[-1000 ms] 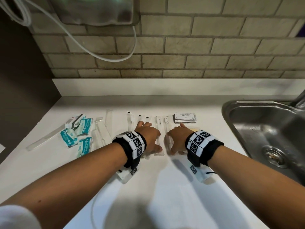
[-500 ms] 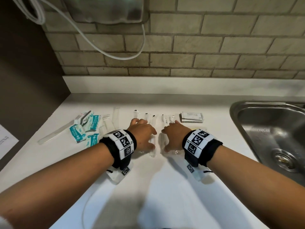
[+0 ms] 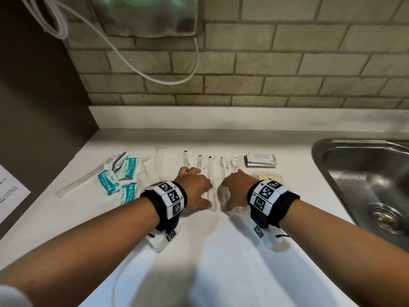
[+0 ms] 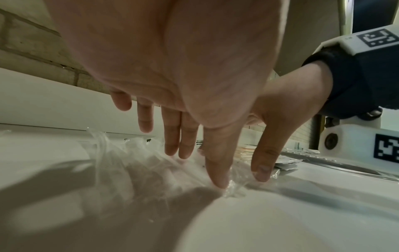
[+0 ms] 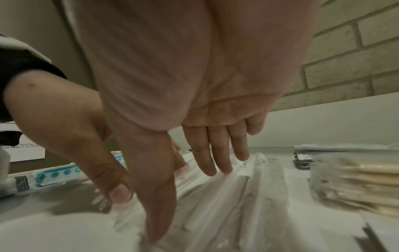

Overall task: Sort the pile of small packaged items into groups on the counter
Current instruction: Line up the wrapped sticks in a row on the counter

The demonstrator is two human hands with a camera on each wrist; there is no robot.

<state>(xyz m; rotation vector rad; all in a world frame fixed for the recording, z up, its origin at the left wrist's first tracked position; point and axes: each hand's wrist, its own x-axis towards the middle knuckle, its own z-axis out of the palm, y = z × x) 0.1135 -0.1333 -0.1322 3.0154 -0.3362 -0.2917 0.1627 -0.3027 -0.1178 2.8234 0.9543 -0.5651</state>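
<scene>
- Worktop (image 3: 221,262) white, matte, with white upstand and beige brick wall (image 3: 287,63) behind; steel sink (image 3: 365,185) at right, dark panel at left, white cable (image 3: 155,69) looping down from a wall unit.
- Clear sleeves (image 3: 213,173) in a row mid-worktop, running front to back; both hands lie flat on them.
- Left hand (image 3: 193,191) released, fingers straight, pressing the left sleeves; right hand (image 3: 238,189) likewise flat on the right sleeves, thumbs near each other.
- Teal packets (image 3: 119,180) grouped at left, a long clear wrapper just beside them; shampoo sachets (image 3: 261,160) stacked at back right, tan packs (image 3: 270,177) in front of those, just beside right hand.
- Paper sheet (image 3: 11,191) at far left edge.
- Left wrist view only: fingertips (image 4: 218,180) touching crumpled clear film, palm raised off the surface.
- Right wrist view only: tan packs (image 5: 356,184) are a stack in clear wrap; white sticks visible inside sleeves (image 5: 237,196).
</scene>
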